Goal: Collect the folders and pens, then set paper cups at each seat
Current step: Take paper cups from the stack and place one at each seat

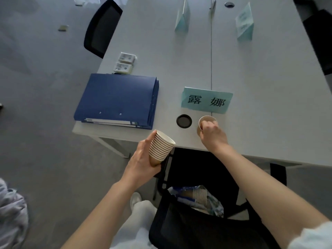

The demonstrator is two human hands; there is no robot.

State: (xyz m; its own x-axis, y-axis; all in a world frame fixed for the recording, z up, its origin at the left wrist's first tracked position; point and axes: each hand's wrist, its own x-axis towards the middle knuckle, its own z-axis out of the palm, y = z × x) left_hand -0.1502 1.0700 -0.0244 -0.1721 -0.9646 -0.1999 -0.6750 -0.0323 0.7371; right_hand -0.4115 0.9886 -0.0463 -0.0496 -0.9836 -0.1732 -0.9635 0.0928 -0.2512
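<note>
My left hand (142, 159) grips a stack of nested brown paper cups (160, 148), held tilted just off the table's near edge. My right hand (212, 134) is closed on the rim of a single paper cup (206, 121), which stands on the white table (251, 78) in front of a teal name card (206, 100). A pile of blue folders (116, 101) lies at the table's near left corner. No pens are visible.
A black cable grommet (184, 121) sits left of the single cup. Two small white packets (124, 63) lie behind the folders. More name cards (182, 18) stand farther back. A black chair (194, 203) below me holds a bag of cups (199, 196); another chair (101, 27) stands at the left.
</note>
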